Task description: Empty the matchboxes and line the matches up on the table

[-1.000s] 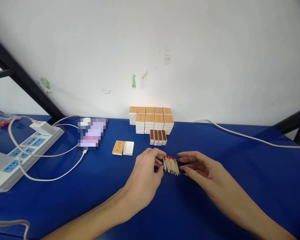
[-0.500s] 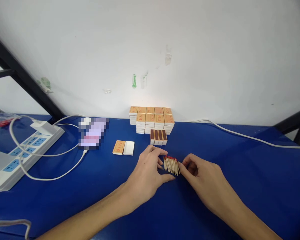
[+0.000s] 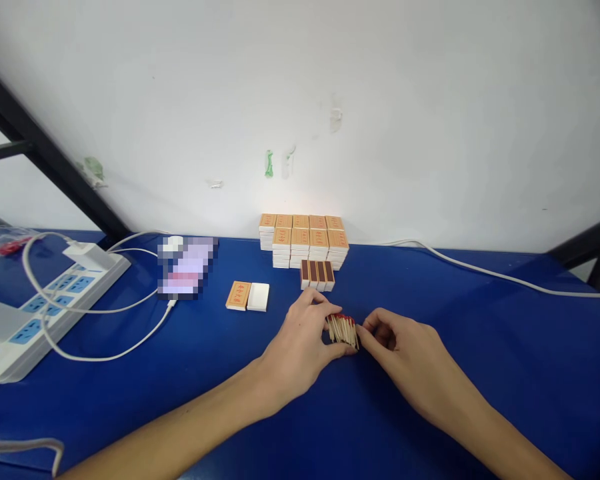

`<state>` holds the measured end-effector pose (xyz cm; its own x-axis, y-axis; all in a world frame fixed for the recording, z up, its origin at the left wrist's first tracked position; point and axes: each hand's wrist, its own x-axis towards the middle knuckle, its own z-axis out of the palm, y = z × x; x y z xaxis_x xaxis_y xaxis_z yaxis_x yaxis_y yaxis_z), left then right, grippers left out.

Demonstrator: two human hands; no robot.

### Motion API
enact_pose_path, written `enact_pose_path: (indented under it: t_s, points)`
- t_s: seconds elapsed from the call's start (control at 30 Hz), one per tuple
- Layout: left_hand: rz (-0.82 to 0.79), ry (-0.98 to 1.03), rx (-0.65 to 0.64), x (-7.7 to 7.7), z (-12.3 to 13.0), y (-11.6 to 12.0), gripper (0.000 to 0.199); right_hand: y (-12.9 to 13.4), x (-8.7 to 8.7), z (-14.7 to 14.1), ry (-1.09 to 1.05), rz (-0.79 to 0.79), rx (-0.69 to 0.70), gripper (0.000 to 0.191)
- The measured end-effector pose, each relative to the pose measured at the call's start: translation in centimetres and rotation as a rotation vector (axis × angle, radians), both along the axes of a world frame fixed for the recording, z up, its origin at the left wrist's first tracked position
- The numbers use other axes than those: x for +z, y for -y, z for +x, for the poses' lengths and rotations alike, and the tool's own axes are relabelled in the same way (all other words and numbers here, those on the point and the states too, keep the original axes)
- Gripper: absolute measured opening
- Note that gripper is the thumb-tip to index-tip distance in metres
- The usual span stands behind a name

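A bundle of red-tipped matches [image 3: 343, 331] lies on the blue table between my hands, heads pointing away from me. My left hand [image 3: 307, 339] is closed around its left side, fingertips at the heads and thumb at the bare ends. On the right, my right hand [image 3: 403, 347] has its fingers curled, with the thumb and a fingertip against the bundle's right edge. An orange matchbox cover [image 3: 239, 295] and a white tray [image 3: 258, 297] lie side by side to the left. Several matchboxes [image 3: 317, 275] stand on edge just behind my left hand.
Stacked orange matchboxes [image 3: 310, 243] stand near the wall. At the left are a blurred phone [image 3: 187, 267] and a white power strip [image 3: 55, 313] with looping cables. Another white cable [image 3: 480, 270] runs along the back right.
My left hand has moved slightly right, and its fingers and thumb have drawn in around the matches. The bundle looks a little tighter. My right hand has barely moved.
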<state>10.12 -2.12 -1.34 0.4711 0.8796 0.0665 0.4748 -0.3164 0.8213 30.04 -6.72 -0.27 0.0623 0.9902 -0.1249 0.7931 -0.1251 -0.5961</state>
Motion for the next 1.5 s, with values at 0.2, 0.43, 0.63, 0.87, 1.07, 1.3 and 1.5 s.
enact_pose_path:
  t_s: [0.2, 0.43, 0.63, 0.87, 1.07, 1.3, 1.5]
  points:
    - [0.007, 0.015, -0.036, 0.3, 0.0, -0.2, 0.034, -0.1, -0.1, 0.2, 0.008, 0.007, 0.008, 0.038]
    - [-0.03, 0.013, -0.023, 0.5, -0.3, -0.1, 0.058, -0.3, -0.1, 0.2, 0.002, -0.023, -0.007, 0.035]
    - [-0.046, 0.067, 0.117, 0.8, -0.9, 1.3, 0.061, -0.4, 0.0, 0.1, -0.009, -0.016, -0.021, 0.036]
    - [-0.115, 0.178, 0.274, 1.2, -1.1, 3.7, 0.057, -0.5, 0.3, 0.3, -0.036, -0.028, -0.048, 0.038]
    - [-0.173, 0.293, 0.318, 0.6, -0.5, 5.3, 0.055, -0.5, 0.6, 0.5, -0.079, -0.047, -0.075, 0.04]
    - [-0.147, 0.363, 0.268, -0.2, 0.4, 6.0, 0.053, -0.3, 0.6, 0.5, -0.166, -0.044, -0.128, 0.035]
    - [-0.109, 0.426, 0.272, -0.4, 1.3, 5.9, 0.051, -0.6, 0.4, 0.3, -0.176, 0.002, -0.116, 0.034]
